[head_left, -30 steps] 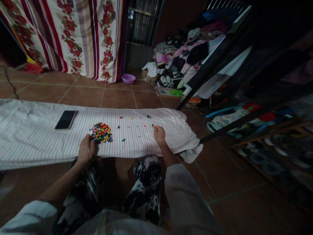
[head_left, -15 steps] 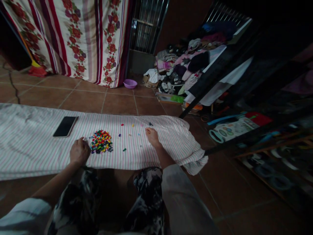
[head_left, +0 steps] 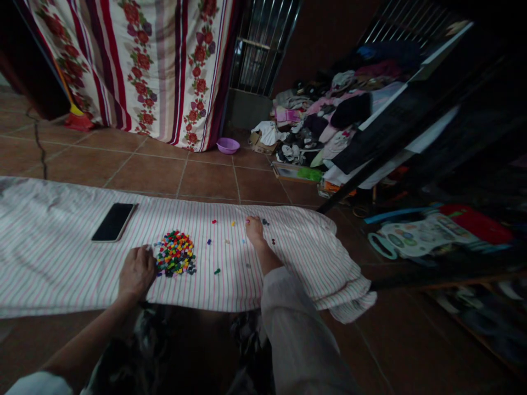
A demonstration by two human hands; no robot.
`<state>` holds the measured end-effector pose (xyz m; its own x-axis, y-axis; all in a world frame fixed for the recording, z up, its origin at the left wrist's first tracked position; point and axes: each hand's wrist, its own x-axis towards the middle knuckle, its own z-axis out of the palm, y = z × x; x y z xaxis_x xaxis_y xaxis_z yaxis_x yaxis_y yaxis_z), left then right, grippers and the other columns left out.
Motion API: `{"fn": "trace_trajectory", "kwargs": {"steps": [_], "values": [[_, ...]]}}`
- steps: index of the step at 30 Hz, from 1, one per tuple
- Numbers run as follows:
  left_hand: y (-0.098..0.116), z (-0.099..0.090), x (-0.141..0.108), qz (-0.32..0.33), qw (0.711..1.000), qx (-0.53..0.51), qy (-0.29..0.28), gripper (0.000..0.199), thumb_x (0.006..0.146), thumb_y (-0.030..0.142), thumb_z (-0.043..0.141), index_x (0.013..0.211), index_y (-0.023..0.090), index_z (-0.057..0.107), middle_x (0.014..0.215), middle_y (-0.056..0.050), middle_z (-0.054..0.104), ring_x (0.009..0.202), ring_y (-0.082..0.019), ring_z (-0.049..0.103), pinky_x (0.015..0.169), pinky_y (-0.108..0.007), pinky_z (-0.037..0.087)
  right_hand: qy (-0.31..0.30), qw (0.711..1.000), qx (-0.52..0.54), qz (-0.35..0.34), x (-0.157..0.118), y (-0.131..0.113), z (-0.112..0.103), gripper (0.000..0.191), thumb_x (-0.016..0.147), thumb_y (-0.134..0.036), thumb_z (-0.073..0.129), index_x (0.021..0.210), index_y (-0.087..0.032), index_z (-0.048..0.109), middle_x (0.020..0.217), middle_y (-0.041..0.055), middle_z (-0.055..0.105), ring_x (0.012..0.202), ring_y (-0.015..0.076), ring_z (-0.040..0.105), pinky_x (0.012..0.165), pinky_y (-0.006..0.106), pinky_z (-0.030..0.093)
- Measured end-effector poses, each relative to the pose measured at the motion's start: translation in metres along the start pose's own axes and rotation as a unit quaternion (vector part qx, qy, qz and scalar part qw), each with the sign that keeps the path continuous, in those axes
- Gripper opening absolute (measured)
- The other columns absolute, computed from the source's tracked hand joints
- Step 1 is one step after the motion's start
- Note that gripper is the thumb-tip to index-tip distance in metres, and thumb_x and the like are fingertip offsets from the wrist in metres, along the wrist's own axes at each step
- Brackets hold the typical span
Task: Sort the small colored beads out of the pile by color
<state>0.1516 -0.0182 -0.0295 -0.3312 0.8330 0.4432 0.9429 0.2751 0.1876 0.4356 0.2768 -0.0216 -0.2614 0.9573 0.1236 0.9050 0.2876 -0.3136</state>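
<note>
A heap of tiny, many-coloured plastic pieces lies on the striped cloth. My left hand rests at the heap's left edge, its fingers curled; whether anything is between them is hidden. Further right, my right hand is closed in a pinch at a small pink piece. Loose pieces are spaced out around it: a red one, a yellow one, a blue one, a green one, a dark grey one and a dark red one.
A phone lies on the cloth left of the heap. Beyond it are a tiled floor, a purple basin, a hanging flowered curtain and piled clothes. A dark slanting post stands at the right.
My right hand has shifted left and away from me to the pink piece. A dark red piece now shows on the cloth where that hand was. The view has tilted slightly.
</note>
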Motion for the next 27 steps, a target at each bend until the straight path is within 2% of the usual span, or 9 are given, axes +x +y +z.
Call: {"fn": "trace_trajectory", "kwargs": {"steps": [3, 8, 11, 15, 17, 20, 23, 27], "values": [[-0.002, -0.001, 0.001, 0.039, 0.999, 0.009, -0.024, 0.014, 0.081, 0.015, 0.041, 0.082, 0.019, 0.055, 0.102, -0.015, 0.058, 0.098, -0.028, 0.052, 0.082, -0.044, 0.046, -0.008, 1.0, -0.005, -0.003, 0.004, -0.001, 0.0, 0.033, 0.087, -0.008, 0.045, 0.106, -0.015, 0.071, 0.104, 0.0116, 0.066, 0.098, 0.0179, 0.06, 0.091, 0.025, 0.043], [-0.001, -0.001, 0.001, -0.018, 0.999, -0.042, -0.005, 0.016, 0.079, 0.018, 0.044, 0.092, 0.02, 0.053, 0.1, -0.011, 0.057, 0.099, -0.026, 0.052, 0.087, -0.042, 0.046, -0.009, 1.0, -0.003, 0.006, -0.001, -0.002, -0.007, 0.035, 0.088, -0.01, 0.047, 0.114, -0.017, 0.069, 0.11, 0.0106, 0.064, 0.1, 0.0171, 0.06, 0.089, 0.023, 0.043], [0.002, -0.001, 0.001, -0.039, 0.997, -0.062, -0.003, 0.018, 0.08, 0.02, 0.044, 0.096, 0.02, 0.052, 0.101, -0.011, 0.056, 0.1, -0.026, 0.053, 0.089, -0.042, 0.045, 0.007, 1.0, -0.002, -0.018, -0.007, -0.01, -0.01, 0.034, 0.09, -0.014, 0.048, 0.118, -0.02, 0.066, 0.115, 0.0087, 0.062, 0.103, 0.0173, 0.059, 0.089, 0.024, 0.043], [0.004, -0.001, 0.002, -0.054, 0.996, -0.067, -0.004, 0.02, 0.081, 0.022, 0.043, 0.099, 0.02, 0.052, 0.098, -0.009, 0.056, 0.098, -0.025, 0.053, 0.088, -0.041, 0.045, -0.045, 0.994, 0.014, -0.095, -0.011, -0.029, -0.008, 0.029, 0.093, -0.019, 0.048, 0.114, -0.023, 0.068, 0.115, 0.0061, 0.063, 0.101, 0.0156, 0.059, 0.089, 0.024, 0.043], [0.004, -0.001, 0.002, -0.051, 0.997, -0.064, -0.007, 0.019, 0.08, 0.021, 0.044, 0.097, 0.02, 0.053, 0.097, -0.009, 0.056, 0.097, -0.025, 0.053, 0.087, -0.041, 0.046, -0.074, 0.992, 0.008, -0.106, -0.01, -0.037, -0.004, 0.029, 0.092, -0.018, 0.05, 0.114, -0.022, 0.068, 0.114, 0.0066, 0.063, 0.098, 0.0155, 0.06, 0.087, 0.023, 0.043], [0.002, -0.001, 0.003, -0.028, 0.998, -0.05, -0.019, 0.013, 0.081, 0.02, 0.044, 0.09, 0.021, 0.054, 0.096, -0.01, 0.057, 0.095, -0.025, 0.053, 0.084, -0.041, 0.046, -0.091, 0.991, -0.002, -0.1, -0.007, -0.045, 0.002, 0.027, 0.091, -0.016, 0.05, 0.109, -0.021, 0.07, 0.111, 0.0072, 0.064, 0.095, 0.0153, 0.061, 0.084, 0.023, 0.044], [0.001, -0.001, 0.003, -0.003, 0.999, -0.021, -0.032, 0.012, 0.082, 0.019, 0.043, 0.084, 0.021, 0.054, 0.096, -0.009, 0.058, 0.094, -0.025, 0.052, 0.084, -0.041, 0.045, -0.082, 0.993, -0.001, -0.09, -0.001, -0.047, 0.006, 0.026, 0.092, -0.015, 0.048, 0.101, -0.02, 0.071, 0.107, 0.007, 0.065, 0.093, 0.0149, 0.06, 0.083, 0.022, 0.043], [0.002, -0.002, 0.002, -0.017, 1.0, -0.02, -0.013, 0.011, 0.082, 0.02, 0.043, 0.085, 0.021, 0.054, 0.094, -0.009, 0.057, 0.093, -0.025, 0.051, 0.083, -0.041, 0.045, -0.057, 0.996, -0.007, -0.074, 0.005, -0.05, 0.008, 0.027, 0.092, -0.013, 0.045, 0.099, -0.019, 0.071, 0.105, 0.0085, 0.065, 0.095, 0.0156, 0.06, 0.084, 0.023, 0.043]]}}
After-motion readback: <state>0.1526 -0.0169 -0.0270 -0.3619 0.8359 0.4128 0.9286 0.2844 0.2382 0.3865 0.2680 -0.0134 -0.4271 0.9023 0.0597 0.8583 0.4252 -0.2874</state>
